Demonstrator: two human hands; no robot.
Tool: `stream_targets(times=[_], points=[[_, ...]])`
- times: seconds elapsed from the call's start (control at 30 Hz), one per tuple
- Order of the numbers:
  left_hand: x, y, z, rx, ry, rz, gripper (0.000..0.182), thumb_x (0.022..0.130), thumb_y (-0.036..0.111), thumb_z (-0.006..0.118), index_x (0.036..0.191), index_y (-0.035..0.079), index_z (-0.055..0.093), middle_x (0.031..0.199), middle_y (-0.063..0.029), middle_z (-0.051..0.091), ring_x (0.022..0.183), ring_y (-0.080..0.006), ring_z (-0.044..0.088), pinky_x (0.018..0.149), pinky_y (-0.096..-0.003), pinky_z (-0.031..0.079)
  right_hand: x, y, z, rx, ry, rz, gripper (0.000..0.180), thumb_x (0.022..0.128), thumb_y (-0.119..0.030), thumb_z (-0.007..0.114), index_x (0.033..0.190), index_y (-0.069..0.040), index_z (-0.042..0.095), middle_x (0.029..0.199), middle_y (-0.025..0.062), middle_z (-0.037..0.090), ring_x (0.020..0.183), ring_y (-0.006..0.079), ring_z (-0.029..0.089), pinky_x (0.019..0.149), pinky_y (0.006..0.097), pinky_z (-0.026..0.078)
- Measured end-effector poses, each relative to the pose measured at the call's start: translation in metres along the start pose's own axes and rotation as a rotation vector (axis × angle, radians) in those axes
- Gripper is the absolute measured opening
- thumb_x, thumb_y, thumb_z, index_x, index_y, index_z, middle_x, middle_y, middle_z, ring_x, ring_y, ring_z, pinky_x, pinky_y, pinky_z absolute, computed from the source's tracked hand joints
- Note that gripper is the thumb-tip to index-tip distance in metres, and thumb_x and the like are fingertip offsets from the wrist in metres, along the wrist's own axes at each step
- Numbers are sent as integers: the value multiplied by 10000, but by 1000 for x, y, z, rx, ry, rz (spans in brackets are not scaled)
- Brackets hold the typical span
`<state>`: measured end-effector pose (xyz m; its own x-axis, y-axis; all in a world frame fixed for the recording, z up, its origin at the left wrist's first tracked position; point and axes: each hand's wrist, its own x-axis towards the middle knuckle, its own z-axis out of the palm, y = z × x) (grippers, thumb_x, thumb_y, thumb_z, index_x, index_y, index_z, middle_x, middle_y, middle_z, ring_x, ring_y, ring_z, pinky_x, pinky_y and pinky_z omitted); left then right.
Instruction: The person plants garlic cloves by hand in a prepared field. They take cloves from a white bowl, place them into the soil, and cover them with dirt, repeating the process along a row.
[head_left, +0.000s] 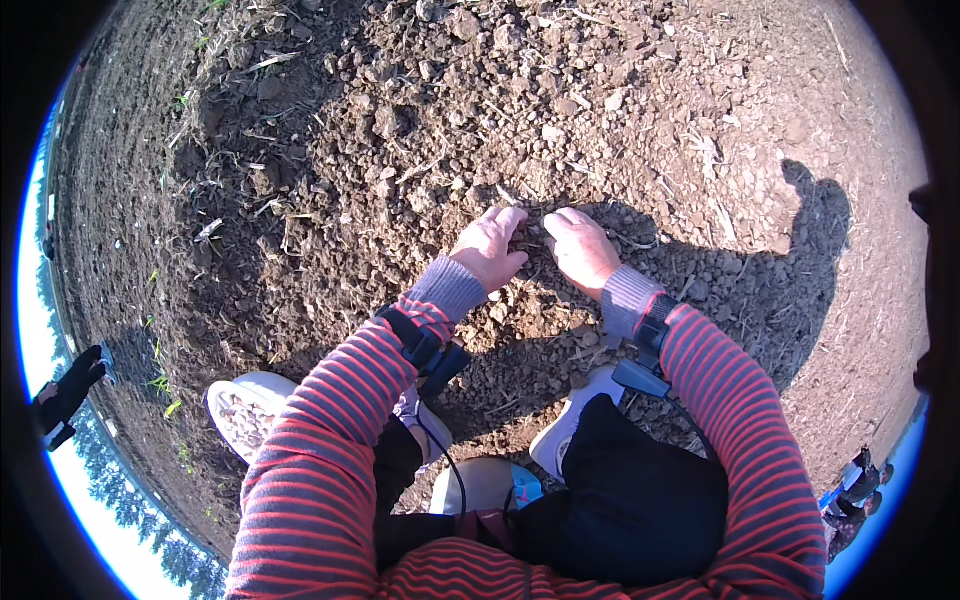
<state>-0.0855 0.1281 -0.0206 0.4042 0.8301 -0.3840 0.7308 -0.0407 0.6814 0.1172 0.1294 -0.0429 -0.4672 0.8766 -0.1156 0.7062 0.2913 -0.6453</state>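
Observation:
My left hand (491, 246) reaches down to the loose, cloddy soil (420, 157), its fingertips at the ground and its thumb spread from the fingers. Close beside it on the right, my right hand (583, 249) has its fingers bent down at the soil. Its fingertips are partly hidden, so whether it holds something small cannot be told. The two hands are apart, with a narrow strip of shaded earth between them. A white bowl (223, 401) with many small pale pieces, possibly garlic cloves, rests left of my feet, partly behind my left sleeve.
White shoes (564, 424) flank the ground below my hands. A pale rounded object (472, 487) lies between my legs. Straps with black devices (643, 375) and cables are on my forearms. Green sprouts (159, 384) grow at left. Other people (855, 495) are at the far edges.

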Motion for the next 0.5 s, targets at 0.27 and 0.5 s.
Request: stream_targets(times=[0.27,0.5], points=[[15,-10,18,40,114,56,262,755,140,741,967,45,619,962,-148,589,924,-358,601,817,-420,506,19,-7,15,-132,-50,-148,9,760,-44,557,760,-53,556,812,117,553,804,330,595,716,426,496],[-40,-13,12,368,167,-145,712,787,323,735,1372,48,437,1279,-184,467,1196,-358,449,1011,-447,386,-26,-34,9,-184,-270,39,254,806,-41,529,1059,-39,555,1009,136,544,951,334,590,793,452,496]])
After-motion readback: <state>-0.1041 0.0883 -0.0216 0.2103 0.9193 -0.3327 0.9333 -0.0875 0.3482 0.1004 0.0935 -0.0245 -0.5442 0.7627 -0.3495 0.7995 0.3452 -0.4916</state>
